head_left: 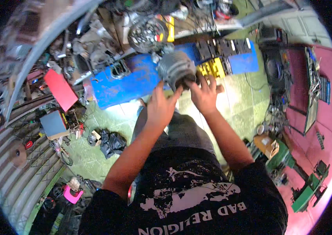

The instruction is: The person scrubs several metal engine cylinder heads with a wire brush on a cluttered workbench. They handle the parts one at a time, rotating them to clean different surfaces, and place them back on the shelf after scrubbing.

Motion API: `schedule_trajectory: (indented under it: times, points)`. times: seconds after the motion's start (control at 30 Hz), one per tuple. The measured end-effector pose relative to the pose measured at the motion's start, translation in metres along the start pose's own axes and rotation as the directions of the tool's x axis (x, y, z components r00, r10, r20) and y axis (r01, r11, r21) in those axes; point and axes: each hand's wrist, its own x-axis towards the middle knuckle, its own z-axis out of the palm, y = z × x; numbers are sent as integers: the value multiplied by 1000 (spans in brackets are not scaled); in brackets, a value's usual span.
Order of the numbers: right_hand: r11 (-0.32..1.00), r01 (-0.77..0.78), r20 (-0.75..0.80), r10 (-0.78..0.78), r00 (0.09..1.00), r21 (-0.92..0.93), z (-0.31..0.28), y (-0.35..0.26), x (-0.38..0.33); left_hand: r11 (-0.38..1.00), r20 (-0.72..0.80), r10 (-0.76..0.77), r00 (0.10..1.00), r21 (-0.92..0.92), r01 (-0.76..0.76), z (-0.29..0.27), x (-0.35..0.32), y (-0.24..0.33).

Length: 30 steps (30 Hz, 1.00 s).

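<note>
Both my hands are at a grey finned engine cylinder [175, 64], tilted over the blue bench top. My left hand [161, 107] grips its near left edge, thumb reaching toward the opening that faces me. From the right, my right hand [205, 96] has its fingers bent round the near right rim, beside a dark round part [186, 80] in or at that opening. What this part is cannot be made out, and the right fingertips are partly hidden and blurred.
The blue bench top [128, 80] carries yellow and black plastic trays [211, 67] on the right and metal engine parts [119, 69] on the left. Behind it lies a round wheel-like part [148, 35]. A red panel [61, 90] and black bag [112, 143] are at left, green machinery [310, 192] at right.
</note>
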Motion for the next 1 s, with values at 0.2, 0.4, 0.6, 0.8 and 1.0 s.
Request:
schedule_trajectory:
  times: [0.2,0.4,0.6,0.8,1.0]
  points:
    - [980,122,-342,-61,938,159,-73,-63,75,998,-175,36,984,63,-25,-132,10,-8]
    - [951,280,-432,-200,879,129,-177,-126,207,976,-280,141,950,203,-85,-288,74,-42]
    - [939,342,-261,-320,911,40,-214,-170,345,955,-247,125,961,293,-49,-374,160,-103]
    - [953,300,153,-302,941,38,-225,-194,416,860,-53,111,992,506,-69,-394,224,-159]
    - [940,338,131,-341,931,44,-182,-183,427,893,25,65,998,444,-69,-380,237,-178]
